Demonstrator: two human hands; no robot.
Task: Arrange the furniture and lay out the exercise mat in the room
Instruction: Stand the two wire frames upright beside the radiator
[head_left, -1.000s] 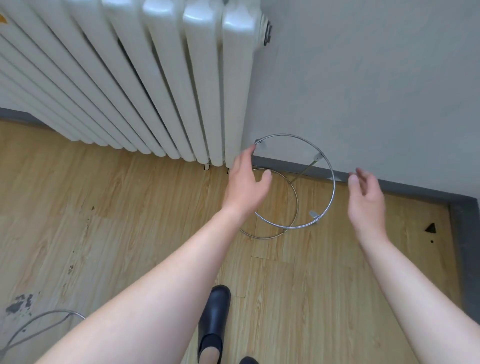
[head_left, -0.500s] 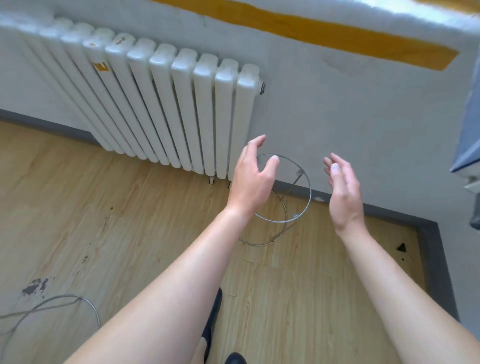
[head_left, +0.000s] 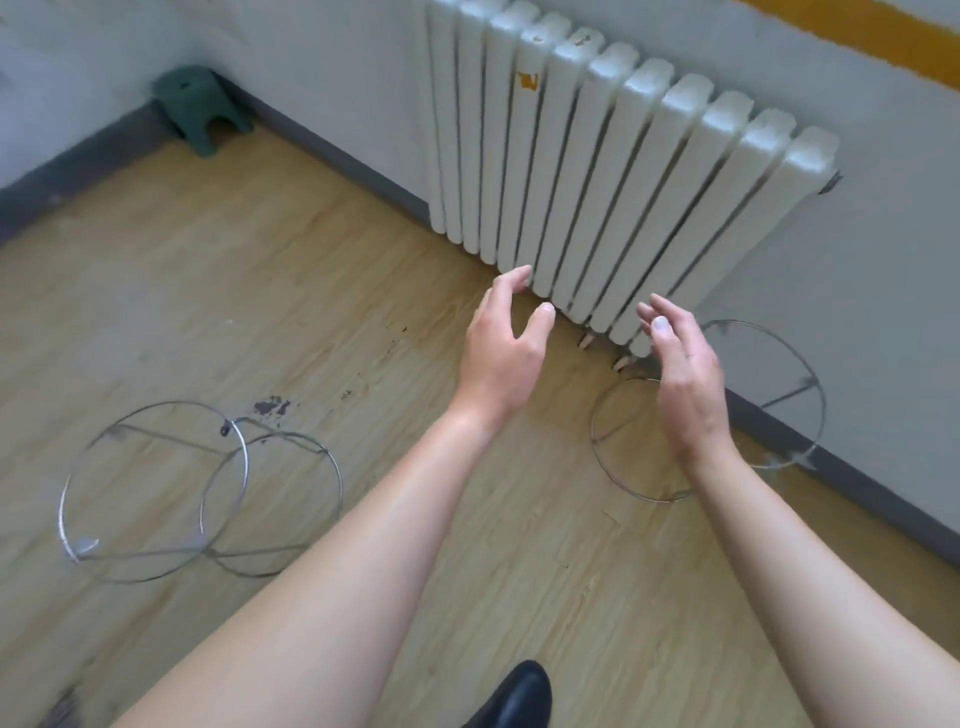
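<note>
A wire ring stand (head_left: 810, 395) stands on the wooden floor by the wall, right of the radiator. My right hand (head_left: 685, 374) hovers in front of it with fingers apart, holding nothing and hiding part of its lower ring. My left hand (head_left: 501, 353) floats open before the radiator's base, also empty. A second wire ring stand (head_left: 156, 488) sits on the floor at the left, apart from both hands. No exercise mat is in view.
A white column radiator (head_left: 613, 171) hangs on the pale wall. A small green stool (head_left: 200, 104) stands in the far left corner. Dark skirting (head_left: 332, 150) runs along the walls. My black shoe (head_left: 517, 696) shows at the bottom edge.
The view has swung left, bringing the second wire stand and the green stool into sight. Both hands have drawn away from the wire stand by the wall and stay open.
</note>
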